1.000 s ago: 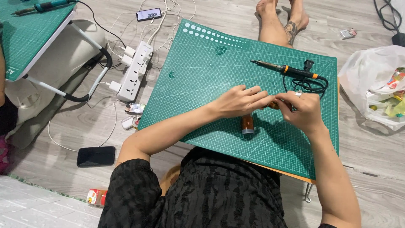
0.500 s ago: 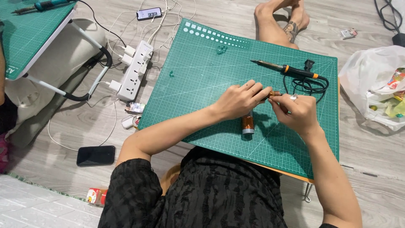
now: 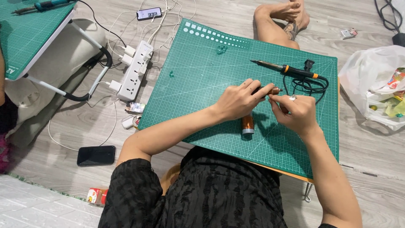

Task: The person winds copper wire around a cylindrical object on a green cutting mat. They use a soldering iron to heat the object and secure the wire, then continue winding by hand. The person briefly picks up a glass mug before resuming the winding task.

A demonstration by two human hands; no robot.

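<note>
Pinching a small copper-wound coil (image 3: 273, 90) between both grips, left hand (image 3: 238, 100), right hand (image 3: 295, 113), above green mat (image 3: 202, 76).

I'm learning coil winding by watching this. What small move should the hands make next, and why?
Probably another turn of wire: the left hand pinches a small copper-wound piece, the right hand meets it at its tip, and the copper wire spool stands just below on the green cutting mat.

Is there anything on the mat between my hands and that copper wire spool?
Nothing visible. The copper wire spool lies on bare green mat, just below the left hand and beside the right hand. The soldering iron lies on the far side.
</note>
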